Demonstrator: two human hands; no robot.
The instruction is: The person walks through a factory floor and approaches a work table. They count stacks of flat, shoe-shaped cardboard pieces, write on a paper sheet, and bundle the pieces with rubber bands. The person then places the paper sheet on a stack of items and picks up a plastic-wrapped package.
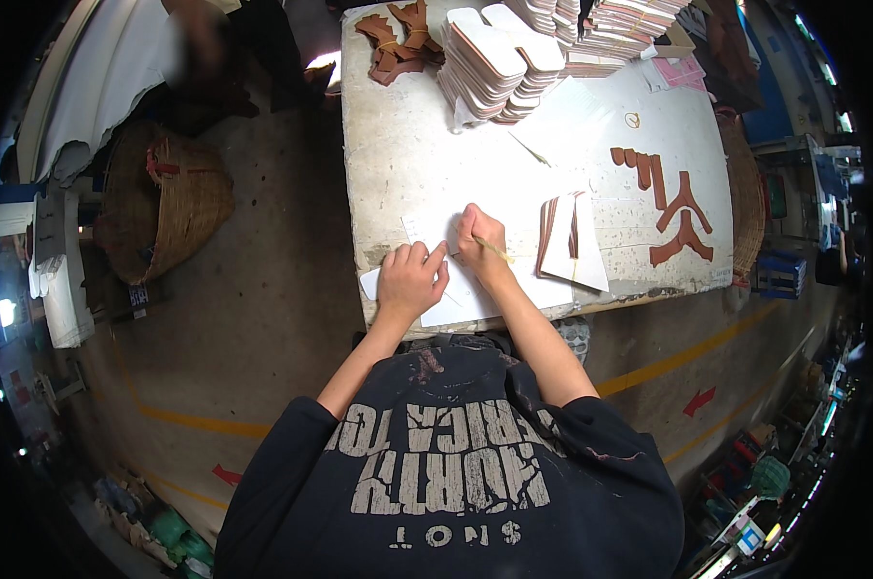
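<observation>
My right hand (481, 239) is closed around a slim pale-yellow pen (496, 250), whose back end sticks out past the hand toward the wrist. Its writing tip is hidden by the fingers. Beneath both hands lies a white sheet of paper (456, 307) at the table's near edge. My left hand (409, 282) rests on the sheet's left part, fingers loosely bent and apart, holding nothing. Just right of my right forearm stands a bundle of white and brown cut pieces (576, 246).
The worn white table (388, 145) carries tall stacks of white-faced cut pieces (494, 63) and banded brown pieces (398, 43) at the back. Loose brown pieces (682, 232) lie at the right. A wicker basket (190, 203) stands on the floor left.
</observation>
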